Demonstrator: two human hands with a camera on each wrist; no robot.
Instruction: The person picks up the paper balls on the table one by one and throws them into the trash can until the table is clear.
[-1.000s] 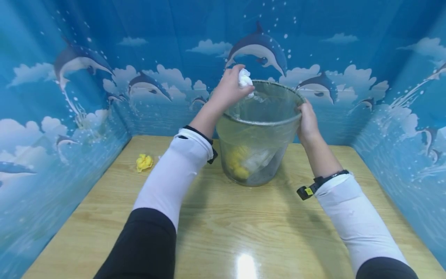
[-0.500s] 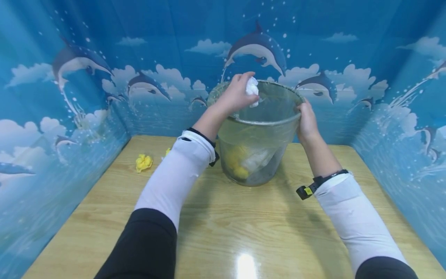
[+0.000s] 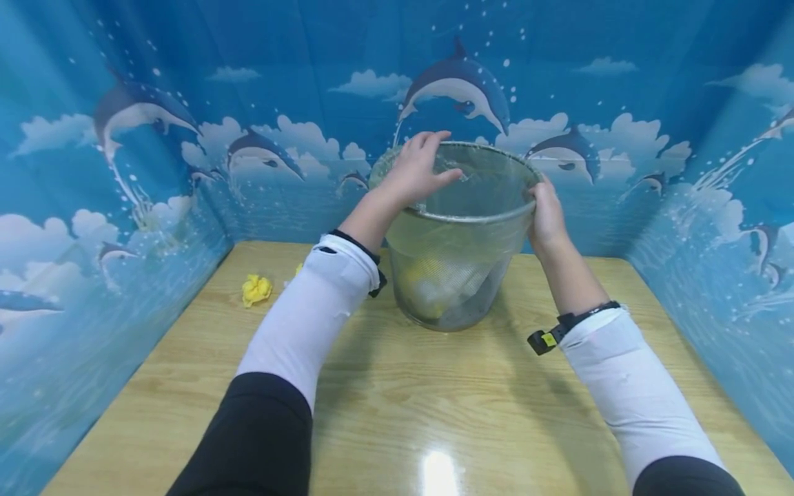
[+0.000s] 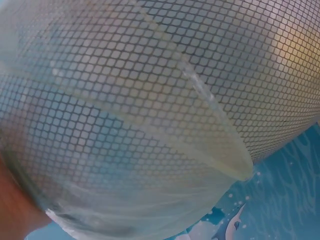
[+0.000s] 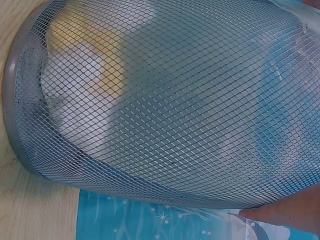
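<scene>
A mesh wastebasket point(image 3: 459, 241) with a translucent liner bag stands near the table's back edge. Over its left rim reaches my left hand point(image 3: 412, 172), thumb and fingers spread, with nothing between them. My right hand point(image 3: 547, 215) grips the rim on the other side. White and yellow crumpled paper shows through the mesh low inside; the right wrist view has the white paper point(image 5: 75, 72) and yellow paper point(image 5: 112, 75) near the bottom. In the left wrist view the liner bag point(image 4: 125, 215) hangs folded over the mesh, and only part of the hand appears.
A yellow crumpled paper ball point(image 3: 256, 290) lies on the wooden table point(image 3: 397, 386) at the left. Small yellow and white bits peek out beside my left forearm, which hides the remainder. Blue dolphin-printed curtains point(image 3: 372, 55) enclose the table's back and sides.
My left hand has moved slightly right over the wastebasket and let go of the white crumpled paper. White now shows lower inside, through the mesh. My right hand stays on the rim.
</scene>
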